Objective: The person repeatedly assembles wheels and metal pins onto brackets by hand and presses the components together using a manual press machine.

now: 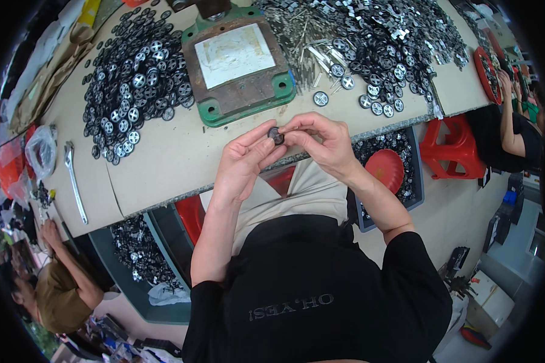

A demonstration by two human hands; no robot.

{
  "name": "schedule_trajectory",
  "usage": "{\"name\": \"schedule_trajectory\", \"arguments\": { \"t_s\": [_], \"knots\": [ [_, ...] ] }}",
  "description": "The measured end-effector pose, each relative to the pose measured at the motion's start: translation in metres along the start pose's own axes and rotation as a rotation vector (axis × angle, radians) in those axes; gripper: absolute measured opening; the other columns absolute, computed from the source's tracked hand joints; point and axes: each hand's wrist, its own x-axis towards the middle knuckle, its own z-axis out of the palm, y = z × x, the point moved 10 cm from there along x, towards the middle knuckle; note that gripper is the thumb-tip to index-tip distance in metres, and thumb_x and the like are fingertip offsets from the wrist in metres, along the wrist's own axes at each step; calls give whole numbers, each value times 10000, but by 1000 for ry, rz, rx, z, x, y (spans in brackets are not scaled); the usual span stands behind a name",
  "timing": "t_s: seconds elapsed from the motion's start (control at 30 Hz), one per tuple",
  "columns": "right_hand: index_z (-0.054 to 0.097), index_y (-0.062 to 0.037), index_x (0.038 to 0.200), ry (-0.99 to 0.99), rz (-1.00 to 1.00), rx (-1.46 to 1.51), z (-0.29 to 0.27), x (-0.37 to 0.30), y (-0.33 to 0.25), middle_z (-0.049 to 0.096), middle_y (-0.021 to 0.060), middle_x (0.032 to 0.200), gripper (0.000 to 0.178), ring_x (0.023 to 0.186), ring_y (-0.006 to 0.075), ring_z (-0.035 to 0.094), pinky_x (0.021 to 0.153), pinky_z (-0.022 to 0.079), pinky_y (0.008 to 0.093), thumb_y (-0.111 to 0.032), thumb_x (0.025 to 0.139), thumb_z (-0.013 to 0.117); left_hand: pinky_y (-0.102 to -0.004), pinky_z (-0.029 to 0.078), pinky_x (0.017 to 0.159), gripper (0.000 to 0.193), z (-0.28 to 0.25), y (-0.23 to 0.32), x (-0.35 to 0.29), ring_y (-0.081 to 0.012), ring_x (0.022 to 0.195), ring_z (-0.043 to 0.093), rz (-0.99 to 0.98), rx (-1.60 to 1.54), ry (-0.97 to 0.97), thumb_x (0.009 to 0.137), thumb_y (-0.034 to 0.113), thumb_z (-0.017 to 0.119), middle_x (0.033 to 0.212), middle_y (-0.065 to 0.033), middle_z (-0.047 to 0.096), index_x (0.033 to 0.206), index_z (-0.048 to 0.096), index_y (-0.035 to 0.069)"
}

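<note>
In front of my chest, just over the table's near edge, my left hand is closed on a small dark toy wheel between thumb and fingers. My right hand pinches at the right side of this wheel; any small part between those fingertips is too small to make out. Behind the hands stands a green and brown metal press base with a pale plate on top. Loose black wheels with silver spokes are heaped left of it. More wheels lie to its right, beside thin metal pins.
A wrench lies at the table's left. Below the edge are a green bin of dark parts and a grey bin with a red dish. A red stool stands right. People work on both sides.
</note>
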Motion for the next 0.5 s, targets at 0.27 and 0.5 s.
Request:
{"name": "schedule_trajectory", "arguments": {
  "t_s": [0.27, 0.5],
  "knots": [
    [621, -38, 920, 222, -14, -785, -75, 20, -14, 568, 115, 849, 146, 738, 312, 573, 645, 457, 364, -94, 789, 587, -293, 495, 846, 368, 0, 3, 1, -243, 979, 585, 45, -40, -4, 878, 44, 498, 1153, -182, 537, 1234, 443, -32],
    [639, -39, 893, 367, -28, -1059, -116, 56, -14, 581, 103, 848, 144, 746, 284, 583, 664, 458, 357, -120, 785, 590, -310, 484, 856, 350, -1, 1, 3, -248, 970, 587, 29, -53, -19, 878, 52, 514, 1130, -169, 554, 1214, 466, -31]
  ]
}}
